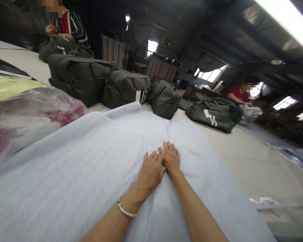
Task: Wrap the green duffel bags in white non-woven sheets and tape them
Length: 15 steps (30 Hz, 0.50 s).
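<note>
A large pale blue-white sheet (91,174), which looks like fabric or soft wrapping, spreads over the table in front of me. My left hand (151,168), with a silver bangle (126,210) on its wrist, lies on the sheet with the fingers stretched forward. Right beside it, my right hand (170,156) rests flat, fingers extended. The hands touch or slightly overlap at the thumbs. A crease or fold in the sheet runs under and ahead of them. Neither hand grips anything that I can see.
Dark green duffel bags (127,87) with tags line the table's far side; another bag (214,112) stands right. Clear plastic packaging (35,116) covers the left. One person in a striped top (70,27) is behind the bags, another in red (238,94) at far right.
</note>
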### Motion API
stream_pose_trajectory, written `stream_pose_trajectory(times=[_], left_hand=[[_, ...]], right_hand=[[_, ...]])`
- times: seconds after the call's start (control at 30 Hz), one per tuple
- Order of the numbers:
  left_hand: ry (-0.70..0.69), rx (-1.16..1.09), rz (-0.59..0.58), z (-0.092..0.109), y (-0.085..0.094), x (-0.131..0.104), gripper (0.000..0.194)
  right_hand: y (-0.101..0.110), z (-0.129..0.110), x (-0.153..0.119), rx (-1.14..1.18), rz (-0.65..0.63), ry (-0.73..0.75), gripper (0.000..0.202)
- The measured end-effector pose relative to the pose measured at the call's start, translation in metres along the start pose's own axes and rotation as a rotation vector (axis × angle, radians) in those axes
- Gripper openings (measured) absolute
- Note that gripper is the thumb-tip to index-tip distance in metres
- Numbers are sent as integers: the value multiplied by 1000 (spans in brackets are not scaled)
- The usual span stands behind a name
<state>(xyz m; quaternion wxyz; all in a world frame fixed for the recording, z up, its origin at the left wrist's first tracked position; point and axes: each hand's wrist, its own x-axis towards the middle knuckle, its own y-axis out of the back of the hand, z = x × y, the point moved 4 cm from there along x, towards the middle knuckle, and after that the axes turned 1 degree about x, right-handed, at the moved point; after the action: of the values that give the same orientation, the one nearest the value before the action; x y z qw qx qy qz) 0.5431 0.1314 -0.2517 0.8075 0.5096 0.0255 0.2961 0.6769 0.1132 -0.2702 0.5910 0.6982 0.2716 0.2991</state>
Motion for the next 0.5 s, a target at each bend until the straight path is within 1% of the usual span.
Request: stream_pose_trajectory(times=[0.07, 0.13, 0.2, 0.27, 0.3, 0.37, 0.43, 0.5], left_hand=[[-15, 25, -6, 1, 1, 0, 24], [-29, 44, -8, 1, 1, -1, 18], [-39, 52, -7, -1, 1, -1, 12], [-46, 60, 5, -2, 1, 0, 9], [-56, 64, 12, -2, 2, 0, 9], [-73, 66, 20, -2, 3, 1, 11], [-92, 66, 18, -2, 4, 2, 14], [-117, 77, 30, -3, 3, 3, 18]], right_hand=[[1, -1, 3, 102, -8, -23, 58], [8, 1, 8, 277, -28, -60, 59], [24, 8, 9, 438, -30, -87, 62], [50, 26, -4, 588, 28, -92, 66], [65, 41, -18, 652, 69, -90, 67], [99, 83, -61, 749, 156, -120, 63], [137, 139, -120, 693, 248, -230, 55], [180, 204, -187, 532, 384, -406, 54]])
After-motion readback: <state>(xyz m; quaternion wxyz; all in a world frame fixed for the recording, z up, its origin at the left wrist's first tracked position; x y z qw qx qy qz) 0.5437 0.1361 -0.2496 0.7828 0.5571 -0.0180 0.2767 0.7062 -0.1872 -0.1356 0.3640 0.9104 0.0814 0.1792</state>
